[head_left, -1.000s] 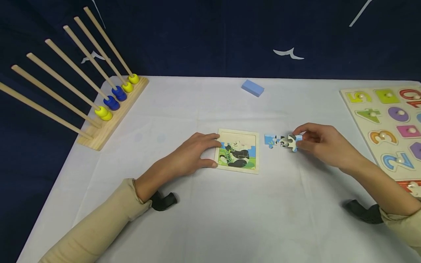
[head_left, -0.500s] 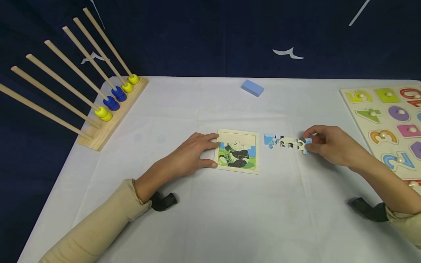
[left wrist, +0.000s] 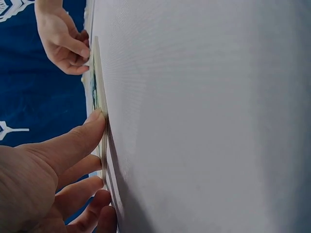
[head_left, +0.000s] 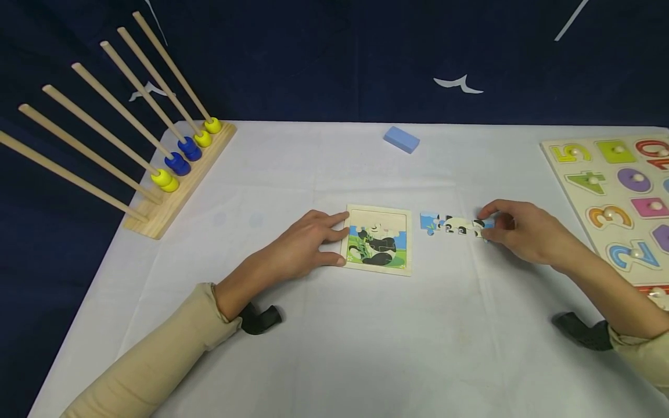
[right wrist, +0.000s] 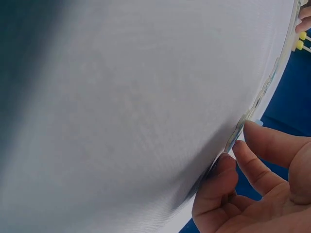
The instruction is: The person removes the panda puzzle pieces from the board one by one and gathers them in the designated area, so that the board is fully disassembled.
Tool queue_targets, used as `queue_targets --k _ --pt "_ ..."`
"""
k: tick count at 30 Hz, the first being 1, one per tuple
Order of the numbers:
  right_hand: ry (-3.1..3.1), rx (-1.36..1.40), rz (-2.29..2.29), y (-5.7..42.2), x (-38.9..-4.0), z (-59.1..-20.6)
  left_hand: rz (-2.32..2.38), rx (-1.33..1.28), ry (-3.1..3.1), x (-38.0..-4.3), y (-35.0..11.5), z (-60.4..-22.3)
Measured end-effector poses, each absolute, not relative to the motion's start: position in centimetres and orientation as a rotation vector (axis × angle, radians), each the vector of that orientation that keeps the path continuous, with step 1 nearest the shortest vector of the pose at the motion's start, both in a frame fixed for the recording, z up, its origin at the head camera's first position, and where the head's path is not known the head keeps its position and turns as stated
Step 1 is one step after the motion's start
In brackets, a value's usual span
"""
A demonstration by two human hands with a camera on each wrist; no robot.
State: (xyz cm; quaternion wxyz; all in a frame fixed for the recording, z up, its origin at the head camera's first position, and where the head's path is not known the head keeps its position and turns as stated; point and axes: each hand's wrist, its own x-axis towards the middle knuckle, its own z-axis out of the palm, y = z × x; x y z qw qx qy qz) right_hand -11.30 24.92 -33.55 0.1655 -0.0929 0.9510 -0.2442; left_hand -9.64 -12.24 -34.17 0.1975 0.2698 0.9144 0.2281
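A square wooden panda puzzle board (head_left: 405, 216) lies on the white table, its lower part filled with picture pieces and its upper part bare wood. My left hand (head_left: 300, 245) rests along the board's left edge, thumb and fingers spread and touching the rim; in the left wrist view the thumb (left wrist: 82, 138) lies against the edge. To the right of the board, a short row of puzzle pieces (head_left: 453, 224) with blue sky and a panda's face lies flat. At the row's right end, my right hand (head_left: 522, 231) pinches a blue, black and white puzzle piece (head_left: 482, 224) between thumb and fingers.
A wooden peg stand (head_left: 180, 188) with yellow and blue beads stands at the far left. A blue block (head_left: 401, 140) lies near the back edge. On the right is a knobbed number and shape board (head_left: 575, 180). A dark blue cloth (head_left: 313, 64) hangs behind.
My right hand has shifted right with the pinched piece, uncovering the panda's face, then slightly back left against the row. My left hand and the board stay in place.
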Motion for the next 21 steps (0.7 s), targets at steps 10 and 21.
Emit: queue_targets --k 10,21 --pt "2.712 -0.271 -0.709 24.91 -11.31 -33.72 0.631 0.771 2.552 -9.73 -12.36 -34.29" --pt "2.751 -0.278 -0.759 24.04 -11.01 -33.06 0.643 0.772 2.546 -9.71 -12.35 -34.22"
